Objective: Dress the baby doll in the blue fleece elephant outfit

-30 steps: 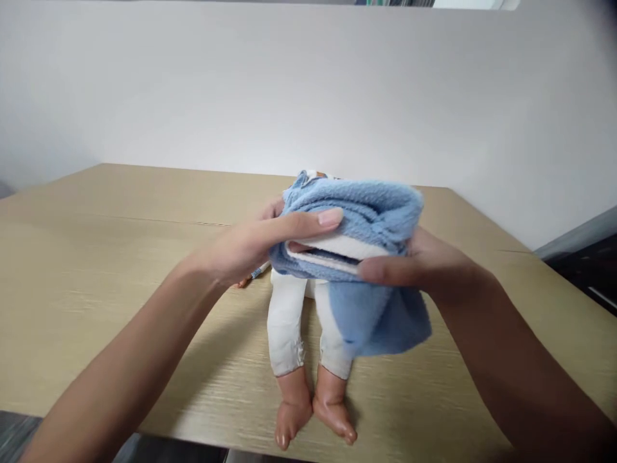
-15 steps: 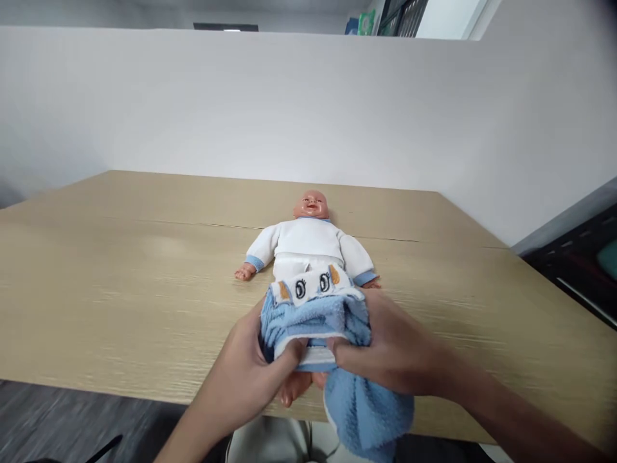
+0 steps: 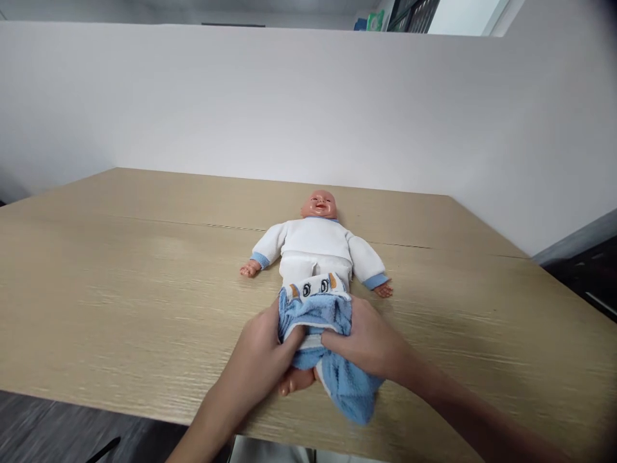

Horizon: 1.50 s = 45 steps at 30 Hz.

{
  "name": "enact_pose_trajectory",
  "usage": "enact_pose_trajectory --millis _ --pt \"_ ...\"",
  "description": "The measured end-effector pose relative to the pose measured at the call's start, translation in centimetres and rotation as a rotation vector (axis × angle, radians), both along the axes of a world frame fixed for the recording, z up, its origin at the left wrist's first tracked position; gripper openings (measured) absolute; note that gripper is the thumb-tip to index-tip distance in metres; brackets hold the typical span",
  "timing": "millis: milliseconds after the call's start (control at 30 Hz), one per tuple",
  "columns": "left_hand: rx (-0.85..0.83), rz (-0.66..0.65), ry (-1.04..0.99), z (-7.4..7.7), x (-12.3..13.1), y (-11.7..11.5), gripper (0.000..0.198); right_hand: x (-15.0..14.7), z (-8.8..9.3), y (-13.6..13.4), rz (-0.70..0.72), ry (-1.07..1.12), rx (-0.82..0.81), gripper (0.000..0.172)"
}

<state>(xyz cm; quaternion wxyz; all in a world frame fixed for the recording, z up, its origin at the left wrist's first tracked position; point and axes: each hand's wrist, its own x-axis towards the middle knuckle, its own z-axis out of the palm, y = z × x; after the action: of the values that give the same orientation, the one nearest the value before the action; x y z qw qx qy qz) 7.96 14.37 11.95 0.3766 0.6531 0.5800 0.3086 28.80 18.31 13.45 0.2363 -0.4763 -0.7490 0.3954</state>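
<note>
A baby doll (image 3: 316,241) lies on its back on the table, head toward the wall, in a white top with blue cuffs. Over its lower legs is a bunched pair of blue fleecy pants (image 3: 315,312) with embroidered eyes and a white-edged opening. My left hand (image 3: 263,350) grips the left side of the opening, thumb inside the edge. On the other side my right hand (image 3: 369,337) holds it the same way. One blue pant leg hangs down below my right hand toward the table edge. A bare doll foot (image 3: 295,381) shows beneath my left hand.
The wooden table (image 3: 144,289) reaches back to a white partition wall (image 3: 289,103). A dark object (image 3: 588,276) stands beyond its right edge. Grey floor (image 3: 72,427) shows at the lower left.
Both hands and the blue pants have moved a little away from me, up along the doll's legs. The loose pant leg now rests higher, over the table. The view has shifted slightly.
</note>
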Motion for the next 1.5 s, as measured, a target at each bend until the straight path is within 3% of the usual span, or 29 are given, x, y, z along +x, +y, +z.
enact_pose_trajectory --millis 133,200,333,467,667,1133,1500 --pt "0.080 0.007 0.106 0.6 -0.3 1.8 0.033 -0.1 -0.9 1.7 -0.184 0.051 0.034 0.021" --pt "0.100 0.013 0.117 1.1 -0.3 2.2 0.037 0.0 -0.8 2.2 -0.205 0.081 0.031 0.027" --pt "0.090 0.015 0.070 2.1 -0.2 1.7 0.031 0.3 0.7 1.7 -0.102 0.069 0.006 0.020" --pt "0.100 0.012 -0.045 2.5 -0.5 0.2 0.037 0.5 2.9 0.0 0.009 0.027 0.011 0.012" --pt "0.051 -0.021 -0.093 2.1 -1.3 -2.2 0.045 0.3 4.4 -1.9 0.007 -0.012 0.026 0.009" --pt "-0.115 -0.037 -0.131 1.2 -2.3 -4.4 0.061 -1.0 3.6 -2.4 -0.011 -0.131 0.009 0.018" --pt "-0.143 0.022 0.012 -0.8 -2.6 -3.8 0.026 -1.4 1.9 -2.6 0.016 -0.185 0.010 0.005"
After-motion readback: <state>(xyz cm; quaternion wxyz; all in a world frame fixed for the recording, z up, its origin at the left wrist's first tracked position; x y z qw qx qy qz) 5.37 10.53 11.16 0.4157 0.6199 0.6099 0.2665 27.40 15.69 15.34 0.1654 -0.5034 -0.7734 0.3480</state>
